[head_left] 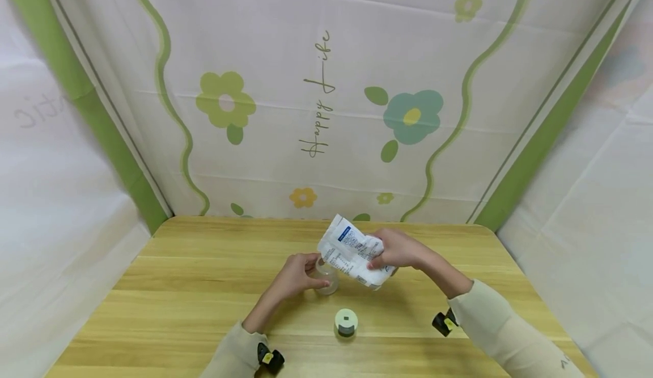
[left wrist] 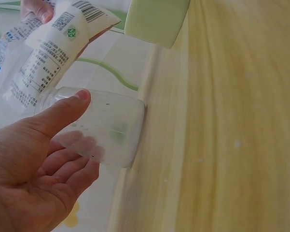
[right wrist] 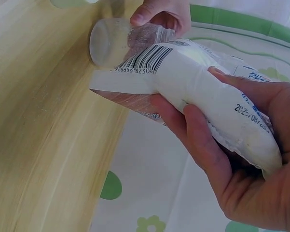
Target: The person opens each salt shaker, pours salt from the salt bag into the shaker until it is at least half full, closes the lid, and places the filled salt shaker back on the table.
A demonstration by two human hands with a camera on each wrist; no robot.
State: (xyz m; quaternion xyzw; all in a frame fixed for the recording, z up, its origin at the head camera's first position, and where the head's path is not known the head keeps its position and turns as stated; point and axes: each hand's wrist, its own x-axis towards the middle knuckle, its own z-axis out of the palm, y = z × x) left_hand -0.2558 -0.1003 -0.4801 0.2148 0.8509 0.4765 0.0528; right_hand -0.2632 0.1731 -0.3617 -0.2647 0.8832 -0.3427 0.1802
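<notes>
My left hand grips a clear jar that stands upright on the wooden table, thumb on one side and fingers round the other. In the left wrist view the jar looks see-through, with a few specks on its wall. A white printed salt bag is held tilted by my right hand, its end at the jar's mouth. The right wrist view shows thumb and fingers squeezing the soft salt bag. Whether anything flows from it is hidden.
On the table, nearer me than the jar, sits a pale green round lid-like piece with a small dark square on top. White fabric with printed flowers closes off the back and both sides.
</notes>
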